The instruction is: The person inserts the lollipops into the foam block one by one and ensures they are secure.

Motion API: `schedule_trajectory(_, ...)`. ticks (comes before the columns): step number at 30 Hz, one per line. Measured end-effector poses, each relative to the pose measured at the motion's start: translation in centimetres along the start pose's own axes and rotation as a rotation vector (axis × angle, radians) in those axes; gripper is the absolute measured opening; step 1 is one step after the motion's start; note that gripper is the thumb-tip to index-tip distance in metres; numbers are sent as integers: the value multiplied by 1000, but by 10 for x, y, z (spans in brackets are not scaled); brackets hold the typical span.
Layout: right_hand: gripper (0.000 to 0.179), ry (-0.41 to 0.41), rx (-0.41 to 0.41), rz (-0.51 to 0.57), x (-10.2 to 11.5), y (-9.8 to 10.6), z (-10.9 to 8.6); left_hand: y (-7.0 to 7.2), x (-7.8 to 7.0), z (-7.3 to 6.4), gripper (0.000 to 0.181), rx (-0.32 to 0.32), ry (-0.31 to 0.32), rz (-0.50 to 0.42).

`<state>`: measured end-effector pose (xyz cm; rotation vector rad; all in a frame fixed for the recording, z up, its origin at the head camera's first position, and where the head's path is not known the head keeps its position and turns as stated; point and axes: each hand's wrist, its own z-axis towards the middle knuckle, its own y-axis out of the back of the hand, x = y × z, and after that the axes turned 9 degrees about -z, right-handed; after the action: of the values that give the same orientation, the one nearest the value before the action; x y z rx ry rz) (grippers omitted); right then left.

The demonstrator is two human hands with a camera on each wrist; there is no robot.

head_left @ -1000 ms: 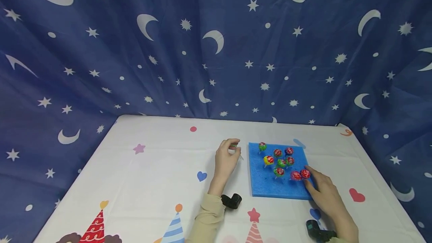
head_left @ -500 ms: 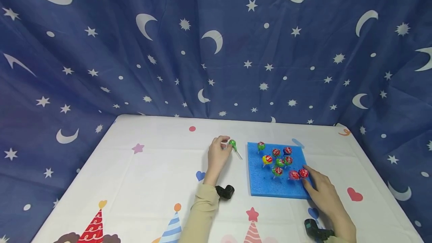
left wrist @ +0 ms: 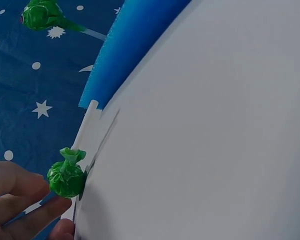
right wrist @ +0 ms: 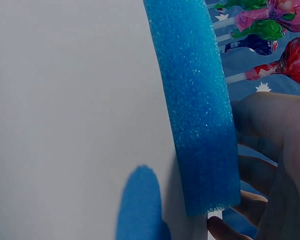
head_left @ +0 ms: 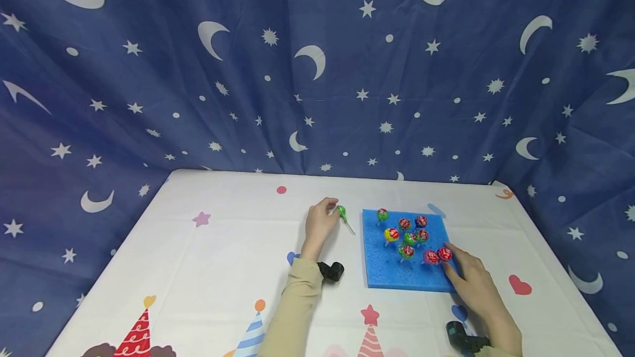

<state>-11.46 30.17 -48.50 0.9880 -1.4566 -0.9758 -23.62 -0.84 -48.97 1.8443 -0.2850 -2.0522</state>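
A green-wrapped lollipop (head_left: 342,212) lies on the white tablecloth, its stick slanting toward the blue foam board (head_left: 392,277). My left hand (head_left: 319,227) is at its candy end. The left wrist view has the fingertips (left wrist: 35,186) right at the green wrapper (left wrist: 67,182), in contact or nearly so, fingers loosely bent. Several lollipops stand upright in the foam, including a yellow one (head_left: 391,234) and a red one (head_left: 445,254). My right hand (head_left: 473,277) rests along the board's right edge, thumb and fingers spread near the red lollipop; part of it is hidden in the right wrist view.
The white tablecloth (head_left: 238,252) bears printed hearts, stars and party hats. Behind the table hangs a dark blue curtain (head_left: 248,98) with moons and stars. Black wrist devices sit at the left wrist (head_left: 331,271) and right wrist (head_left: 463,337).
My left hand has drawn back leftward, uncovering the green lollipop, which keeps its place on the tablecloth. Over the last half second the hand has barely moved. My right hand stays at the board.
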Motion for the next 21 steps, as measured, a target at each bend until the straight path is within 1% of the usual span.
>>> schedule_trajectory(6,62,0,-10,-2,0,-2,1,-2,0,0,27,7,-9,34)
schedule_trajectory(11,61,-2,-16,0,-1,-3,0,-3,0,0,30,12,-10,30)
schedule_trajectory(15,61,-1,-31,0,-1,-3,0,-5,2,1,33,15,11,16)
schedule_trajectory(21,62,3,-46,3,-2,-4,0,-7,3,3,31,-3,18,14)
